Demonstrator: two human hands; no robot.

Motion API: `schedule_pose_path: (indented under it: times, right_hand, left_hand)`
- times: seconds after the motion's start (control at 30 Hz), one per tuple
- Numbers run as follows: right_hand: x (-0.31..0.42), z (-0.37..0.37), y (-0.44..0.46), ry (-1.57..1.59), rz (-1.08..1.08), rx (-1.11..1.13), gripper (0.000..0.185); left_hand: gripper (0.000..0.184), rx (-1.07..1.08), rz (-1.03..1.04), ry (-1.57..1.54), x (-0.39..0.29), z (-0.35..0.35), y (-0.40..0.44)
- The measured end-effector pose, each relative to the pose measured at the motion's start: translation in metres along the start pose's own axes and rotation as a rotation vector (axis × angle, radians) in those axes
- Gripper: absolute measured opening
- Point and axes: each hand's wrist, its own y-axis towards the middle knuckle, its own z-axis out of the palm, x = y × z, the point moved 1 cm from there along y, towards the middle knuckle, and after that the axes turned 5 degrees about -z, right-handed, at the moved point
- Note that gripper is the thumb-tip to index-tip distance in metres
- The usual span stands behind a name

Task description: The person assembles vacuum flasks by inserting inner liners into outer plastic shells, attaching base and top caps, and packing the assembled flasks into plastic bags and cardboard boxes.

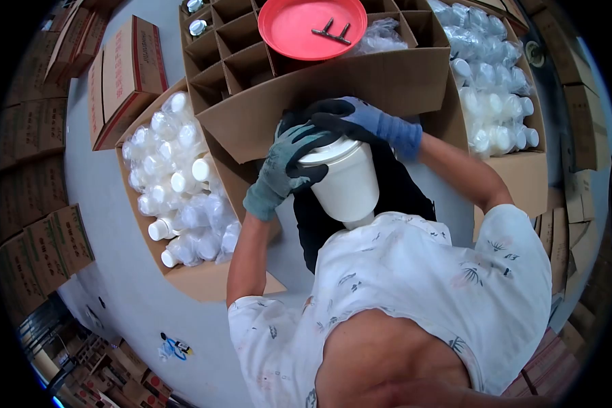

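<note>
Between my knees rests a white plastic tub [350,183] with a white lid [330,151], tilted toward my body. My left hand [287,160], in a green glove with dark fingertips, is wrapped over the left side of the lid, its thumb against the tub's wall. On the right, my right hand [353,119], in a blue glove with dark fingers, grips the lid's far edge. Its fingertips are partly hidden near a dark shape. Just beyond both hands stands the flap of an open divided carton [333,92].
A red basin [289,44] holding a dark metal tool [331,31] sits on the carton's dividers. Open boxes of plastic-wrapped white bottles flank me, left [173,163] and right [493,109]. A closed carton [129,71] stands at upper left, with stacked cartons [54,245] behind.
</note>
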Motion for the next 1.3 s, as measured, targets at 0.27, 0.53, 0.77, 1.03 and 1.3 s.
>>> schedule_pose_path:
  times: [0.27,0.53,0.77,1.03,1.3]
  right_hand:
    - [0.01,-0.022,-0.031,0.115,-0.264,0.026,0.035]
    - [0.012,-0.013,-0.207,-0.555,0.609,-0.267,0.046]
    - [0.001,0.014,-0.173,-0.362,-0.164,-0.616,0.042]
    - [-0.034,-0.016,-0.177,0.932,0.369,-0.69,0.035]
    - [-0.051,-0.015,-0.173,1.145,0.083,-0.57,0.044]
  left_hand:
    - [0.036,-0.54,-0.056,-0.509,-0.003,0.04,-0.006]
    - [0.023,-0.145,-0.79,-1.065,0.022,0.126,-0.039]
    - [0.029,-0.078,-0.791,-1.094,0.024,0.131,-0.053]
    - [0.041,-0.18,0.211,0.27,-0.068,0.078,0.012]
    - [0.031,-0.261,0.121,0.171,-0.087,0.06,0.034]
